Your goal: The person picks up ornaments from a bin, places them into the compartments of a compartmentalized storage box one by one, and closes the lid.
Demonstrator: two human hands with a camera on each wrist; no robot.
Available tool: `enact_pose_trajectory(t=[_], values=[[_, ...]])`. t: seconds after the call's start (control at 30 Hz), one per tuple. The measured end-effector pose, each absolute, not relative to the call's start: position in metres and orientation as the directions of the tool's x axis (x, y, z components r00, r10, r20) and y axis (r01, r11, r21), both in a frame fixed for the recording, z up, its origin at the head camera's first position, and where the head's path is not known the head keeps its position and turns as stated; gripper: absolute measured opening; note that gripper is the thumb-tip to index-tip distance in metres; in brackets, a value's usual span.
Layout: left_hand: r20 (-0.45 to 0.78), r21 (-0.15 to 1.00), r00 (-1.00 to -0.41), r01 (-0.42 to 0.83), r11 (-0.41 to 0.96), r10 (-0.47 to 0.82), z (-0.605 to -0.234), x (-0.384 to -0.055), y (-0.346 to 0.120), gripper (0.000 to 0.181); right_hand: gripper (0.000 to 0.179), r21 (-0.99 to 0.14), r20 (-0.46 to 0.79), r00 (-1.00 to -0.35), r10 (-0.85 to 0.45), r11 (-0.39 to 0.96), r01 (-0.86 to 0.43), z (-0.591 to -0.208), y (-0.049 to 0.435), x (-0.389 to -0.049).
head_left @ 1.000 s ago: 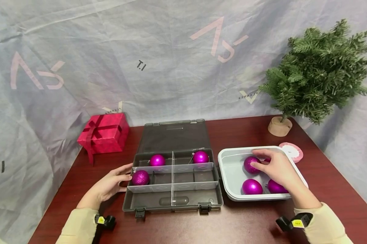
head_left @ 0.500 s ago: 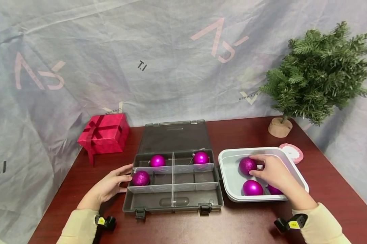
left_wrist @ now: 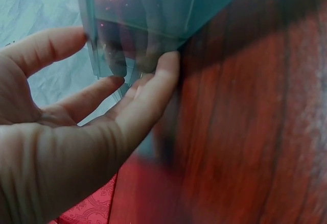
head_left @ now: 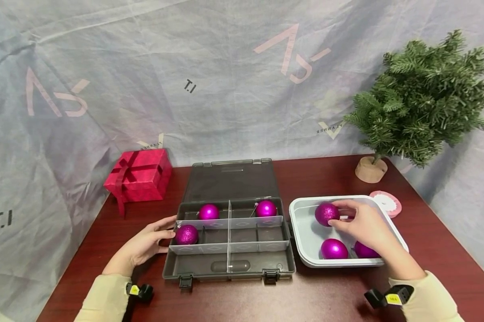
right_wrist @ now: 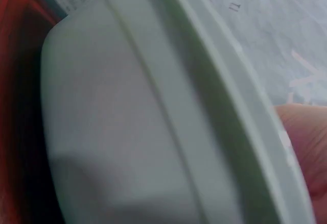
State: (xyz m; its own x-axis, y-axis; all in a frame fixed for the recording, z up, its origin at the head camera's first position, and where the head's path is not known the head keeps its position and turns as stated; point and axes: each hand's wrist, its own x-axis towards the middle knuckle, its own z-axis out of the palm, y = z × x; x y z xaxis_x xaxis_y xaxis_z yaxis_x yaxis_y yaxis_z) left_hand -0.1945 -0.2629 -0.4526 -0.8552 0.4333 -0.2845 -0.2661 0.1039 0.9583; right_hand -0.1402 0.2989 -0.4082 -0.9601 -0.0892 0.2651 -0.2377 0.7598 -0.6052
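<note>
My right hand pinches a glittery magenta Christmas bauble over the white tub. Two more magenta baubles lie in the tub: a smooth one at the front and another partly hidden by my right hand. To the left lies a grey divided plastic box with its lid laid back. Its back row holds two smooth baubles, and a glittery bauble sits in the middle-left compartment. My left hand touches the box's left side with spread fingers.
A pink gift box with a dark ribbon stands at the back left. At the back right is a small artificial tree on a wooden base. A pink ribbon roll lies behind the tub, and a grey cloth hangs behind the table.
My right hand has lifted the glittery bauble slightly and shifted it left within the tub area. The left hand stays against the divided box.
</note>
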Motion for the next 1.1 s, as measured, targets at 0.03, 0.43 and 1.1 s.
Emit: enact_pose_trajectory(t=[0.03, 0.43, 1.1], values=[[-0.285, 0.958, -0.855, -0.266, 0.105, 0.434, -0.452, -0.194, -0.263, 0.069, 0.047, -0.619, 0.276, -0.957, -0.088, 0.746, -0.247, -0.406, 0.298, -0.14], [-0.288, 0.957, -0.856, -0.27, 0.104, 0.428, -0.45, -0.193, -0.263, 0.071, 0.048, -0.779, 0.284, -0.956, -0.073, 0.563, -0.275, -0.371, 0.257, -0.132], [-0.3, 0.952, -0.854, -0.293, 0.085, 0.424, -0.449, -0.194, -0.263, 0.07, 0.048, -0.938, 0.243, -0.931, -0.272, 0.18, -0.297, -0.365, 0.135, -0.146]])
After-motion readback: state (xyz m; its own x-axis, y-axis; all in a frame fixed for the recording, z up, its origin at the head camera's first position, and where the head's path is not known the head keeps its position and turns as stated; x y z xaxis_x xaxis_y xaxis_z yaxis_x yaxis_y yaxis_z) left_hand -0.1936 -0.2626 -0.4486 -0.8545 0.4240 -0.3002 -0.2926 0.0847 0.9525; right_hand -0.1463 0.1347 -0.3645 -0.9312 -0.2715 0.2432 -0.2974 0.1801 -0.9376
